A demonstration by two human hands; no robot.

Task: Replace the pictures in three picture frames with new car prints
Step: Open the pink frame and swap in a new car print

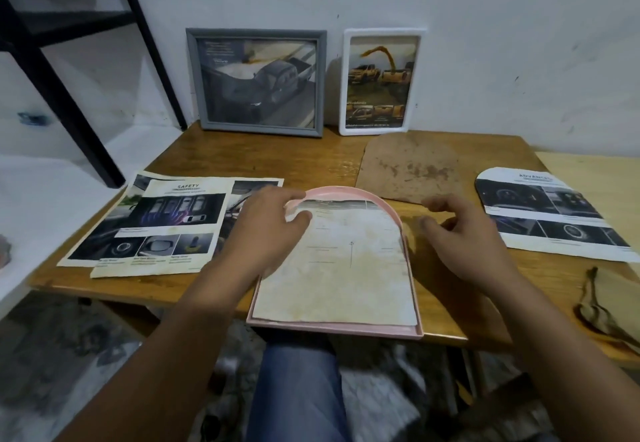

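A pink arch-topped frame [412, 261] lies face down at the table's front edge, with a stained sheet of paper [343, 268] lying in it. My left hand [270, 223] pinches the sheet's top left corner, which curls up. My right hand [464, 230] hovers just right of the frame, fingers spread, holding nothing. An arch-cut car print [550, 213] lies at the right. Two rectangular car prints [162, 223] overlap at the left. A grey frame [256, 81] and a white frame [381, 81], each with a car picture, lean on the wall.
A brown arch-shaped backing board [408, 168] lies behind the pink frame. A dried brown scrap [599, 310] sits on a lighter board [595, 171] at the right. A black metal rack [69, 78] stands at the left. My knee in jeans [298, 389] is under the wooden table [277, 161].
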